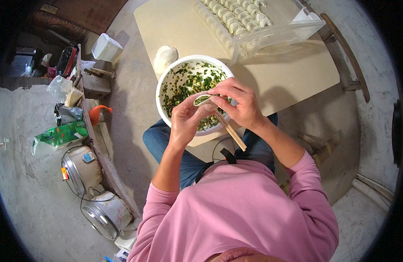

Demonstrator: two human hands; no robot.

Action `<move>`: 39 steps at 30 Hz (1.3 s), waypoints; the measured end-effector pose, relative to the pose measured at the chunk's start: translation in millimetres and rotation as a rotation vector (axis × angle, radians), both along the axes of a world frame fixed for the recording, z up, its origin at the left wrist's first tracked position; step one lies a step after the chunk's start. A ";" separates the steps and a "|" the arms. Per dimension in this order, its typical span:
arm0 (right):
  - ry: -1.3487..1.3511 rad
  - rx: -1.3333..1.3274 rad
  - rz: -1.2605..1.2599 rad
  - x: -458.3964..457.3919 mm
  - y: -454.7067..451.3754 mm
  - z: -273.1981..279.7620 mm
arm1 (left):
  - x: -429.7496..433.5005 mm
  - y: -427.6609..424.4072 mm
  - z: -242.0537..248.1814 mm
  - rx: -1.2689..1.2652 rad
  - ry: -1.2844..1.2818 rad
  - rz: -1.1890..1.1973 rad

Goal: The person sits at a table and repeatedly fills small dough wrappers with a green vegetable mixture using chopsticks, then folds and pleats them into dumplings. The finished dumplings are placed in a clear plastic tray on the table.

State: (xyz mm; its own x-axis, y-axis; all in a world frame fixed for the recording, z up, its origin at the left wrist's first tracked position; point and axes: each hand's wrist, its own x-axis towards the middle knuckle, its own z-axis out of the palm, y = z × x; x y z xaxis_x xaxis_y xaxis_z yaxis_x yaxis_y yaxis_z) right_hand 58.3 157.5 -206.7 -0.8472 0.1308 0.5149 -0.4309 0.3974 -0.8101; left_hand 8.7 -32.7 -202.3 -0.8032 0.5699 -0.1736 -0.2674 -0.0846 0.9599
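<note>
Above a white bowl (pixel 159 98) of chopped green filling (pixel 178 95), both hands meet at a dumpling wrapper (pixel 203 100) folded partly over, with some green filling showing inside. My left hand (pixel 188 114) grips its left side between thumb and fingers. At its right edge, my right hand (pixel 242 103) pinches the dough with thumb and forefinger. A pair of wooden chopsticks (pixel 232 132) slants from beneath the hands towards my lap; whether the right hand also holds them cannot be told. Round dumpling wrappers (pixel 165 59) lie stacked left of the bowl.
A clear plastic container (pixel 277 32) with rows of dumplings (pixel 236 16) stands on the pale tabletop (pixel 293 75). A wooden chair or stool part (pixel 349 55) is at the right. Along the left wall are a white tub (pixel 106 48), bags (pixel 59 134) and two electric cookers (pixel 104 213).
</note>
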 end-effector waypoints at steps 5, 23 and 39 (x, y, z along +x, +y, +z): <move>0.017 0.109 0.068 1.0 5.2 7.3 | 1.0 -3.1 -2.6 -0.110 0.138 -0.018; -0.039 0.061 0.065 5.8 6.0 3.9 | 4.7 -1.4 -2.5 -0.296 0.404 -0.005; 0.025 0.136 0.016 7.5 2.7 10.6 | 13.2 -2.0 -3.8 -0.134 0.162 0.016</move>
